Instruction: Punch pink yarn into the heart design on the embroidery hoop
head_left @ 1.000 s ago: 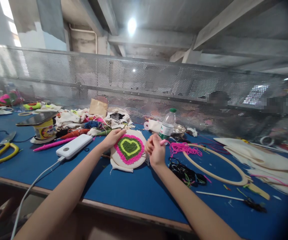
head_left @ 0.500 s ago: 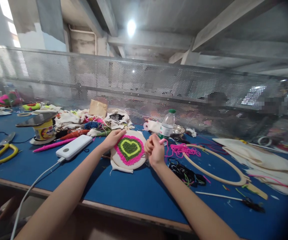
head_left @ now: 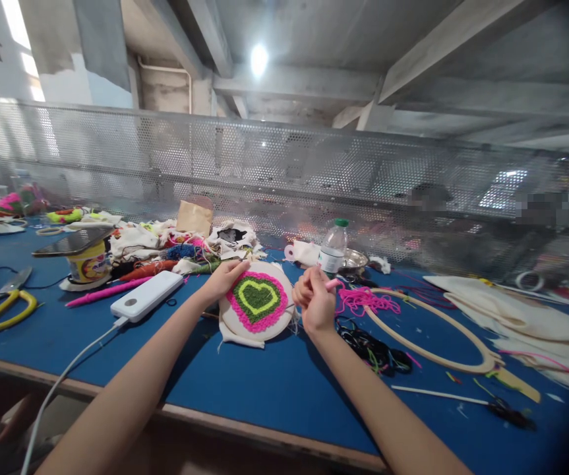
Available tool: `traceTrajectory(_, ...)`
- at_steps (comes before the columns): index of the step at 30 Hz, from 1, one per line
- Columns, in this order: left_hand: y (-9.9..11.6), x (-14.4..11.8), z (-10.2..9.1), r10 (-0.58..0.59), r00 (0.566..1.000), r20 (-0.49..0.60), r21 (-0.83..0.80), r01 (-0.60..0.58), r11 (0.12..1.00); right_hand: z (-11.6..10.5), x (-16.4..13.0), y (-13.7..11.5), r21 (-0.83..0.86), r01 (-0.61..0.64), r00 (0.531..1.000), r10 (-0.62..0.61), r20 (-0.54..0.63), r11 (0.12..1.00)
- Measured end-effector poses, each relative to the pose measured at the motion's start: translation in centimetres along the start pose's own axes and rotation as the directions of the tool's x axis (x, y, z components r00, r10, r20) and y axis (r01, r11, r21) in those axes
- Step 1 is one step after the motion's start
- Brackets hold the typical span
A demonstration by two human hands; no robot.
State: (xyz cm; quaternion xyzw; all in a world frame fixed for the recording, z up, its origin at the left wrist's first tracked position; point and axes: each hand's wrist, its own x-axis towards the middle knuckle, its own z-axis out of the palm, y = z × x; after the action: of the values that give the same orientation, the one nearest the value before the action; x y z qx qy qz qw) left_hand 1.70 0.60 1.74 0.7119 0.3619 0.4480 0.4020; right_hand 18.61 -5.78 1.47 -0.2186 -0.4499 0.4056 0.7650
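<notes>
Right hand point(head_left: 316, 300) has drifted toward 3 o'clock, clamped on a pink punch needle point(head_left: 332, 284); left hand point(head_left: 225, 278) grips the heart embroidery hoop point(head_left: 256, 300); no label legible.

On the counter point(head_left: 274, 389) before me lies the embroidery hoop point(head_left: 257, 302). My power bank point(head_left: 146, 296) lies to its left, a larger hoop point(head_left: 437, 336) to its right, and the water bottle point(head_left: 333, 248) behind it.
</notes>
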Motion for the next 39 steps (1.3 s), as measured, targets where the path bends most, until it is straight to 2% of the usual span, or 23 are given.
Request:
traceTrajectory(3,0.2,-0.1,0.1,0.027,1.0,-0.002,0.007,-0.027,1.0,-0.2,-0.6,1.0,-0.112,-0.014,0.999,0.019,0.048,0.994)
traceTrajectory(6,0.3,-0.1,0.1,0.057,0.998,-0.039,0.045,-0.055,0.997,-0.4,-1.4,2.5,-0.346,0.018,0.98,0.052,0.192,0.938)
traceTrajectory(8,0.2,-0.1,0.1,0.053,0.996,-0.067,0.063,-0.049,0.997,-0.4,-1.6,3.1,-0.423,0.041,0.96,0.082,0.267,0.905)
traceTrajectory(10,0.0,0.0,0.1,0.042,0.996,-0.077,0.063,-0.037,0.997,-0.2,-1.3,3.2,-0.371,-0.026,0.962,0.124,0.244,0.928)
traceTrajectory(13,-0.3,0.1,0.1,0.032,0.998,-0.046,0.049,-0.03,0.998,0.0,-0.2,2.6,-0.161,-0.17,0.98,0.185,0.078,0.972)
traceTrajectory(16,-0.3,0.2,0.1,0.043,0.999,-0.03,0.059,-0.041,0.997,0.2,0.8,1.7,0.007,-0.195,0.98,0.195,-0.049,0.981)
traceTrajectory(19,-0.1,0.1,0.1,0.064,0.997,-0.037,0.075,-0.061,0.995,0.3,1.2,1.1,0.075,-0.191,0.978,0.197,-0.073,0.979)
traceTrajectory(32,-0.1,0.2,0.1,0.059,0.997,-0.047,0.117,-0.054,0.992,0.2,1.3,0.0,0.057,-0.089,0.99,0.095,-0.103,0.994)
traceTrajectory(39,-0.6,0.4,0.1,0.052,0.997,-0.048,0.098,-0.047,0.994,0.2,0.9,0.4,-0.036,-0.006,1.0,0.005,-0.006,0.999)
